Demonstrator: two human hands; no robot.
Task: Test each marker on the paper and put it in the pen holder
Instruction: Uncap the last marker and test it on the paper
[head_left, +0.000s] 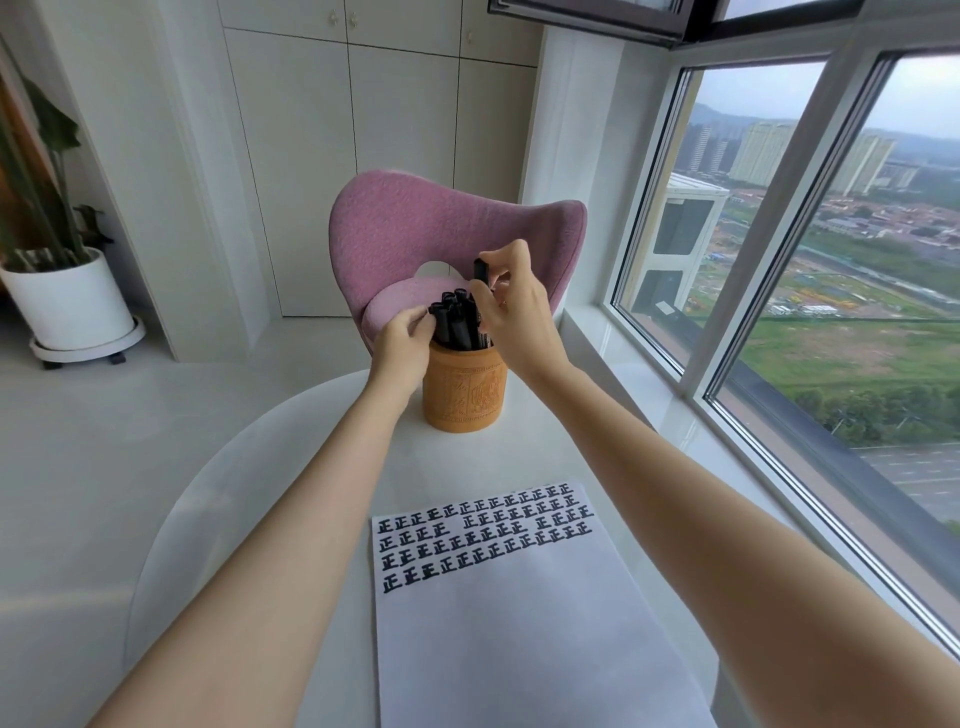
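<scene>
- Both hands are at the pen holder, centre frame, on the far part of the white tabletop.
- The right hand pinches one black marker near its upper end. The marker stands about upright, its cap above the rest, with the lower part in among the others.
- My read is that it's gripped high so the fingers clear the packed caps while the barrel slides down.
- The left hand is at the left edge of the marker bundle, fingers curled against the outer caps. It's probably holding them aside to open a gap and steady the holder. I can't tell from this angle whether it truly pinches a marker or only pushes.
- The holder is crowded, with markers leaning at mixed angles, so a new one likely needs a cleared slot to drop in.
- The paper lies in the lower centre, well apart from the holder and nearest the person. Its top third carries rows of black test marks; the rest is blank.
- No loose markers are visible on the tabletop, so the task looks near its end, judging by that and the full holder.
- Risks: a jammed marker levering its neighbours out, or tipping the holder.
- A pink chair sits behind the holder, and there's a window along the right of the frame.
</scene>
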